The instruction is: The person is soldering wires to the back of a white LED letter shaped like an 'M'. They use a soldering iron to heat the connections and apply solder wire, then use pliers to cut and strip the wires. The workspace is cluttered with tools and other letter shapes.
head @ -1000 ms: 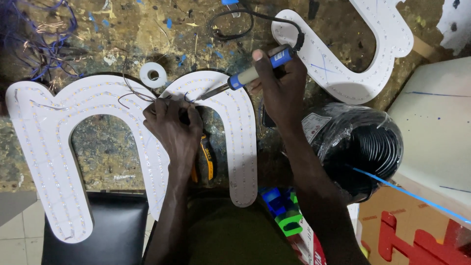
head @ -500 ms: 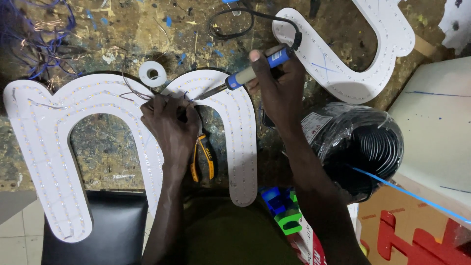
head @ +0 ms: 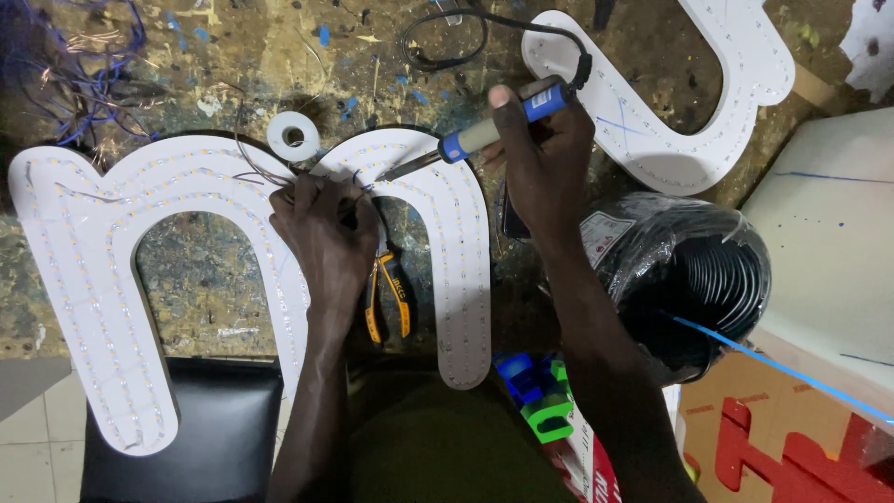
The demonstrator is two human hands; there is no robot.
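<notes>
The right hand [head: 540, 158] is closed around the blue and grey handle of a soldering iron [head: 484, 135], thumb laid along the top, with the metal tip angled down and to the left. The tip ends just beside the fingertips of the left hand [head: 321, 228], on the top of the middle arch of a white letter-shaped panel [head: 93, 279] lined with rows of small LEDs. The left hand lies palm down on that panel with its fingers curled; they seem to pinch thin wires [head: 256, 172] at the joint, though the grip itself is too small to make out. A white roll of tape [head: 293, 135] sits just above the panel, near the left hand. Orange-handled pliers [head: 386, 298] lie below the left wrist, between two legs of the panel. A black cable coil [head: 689, 279] rests beside the right forearm
</notes>
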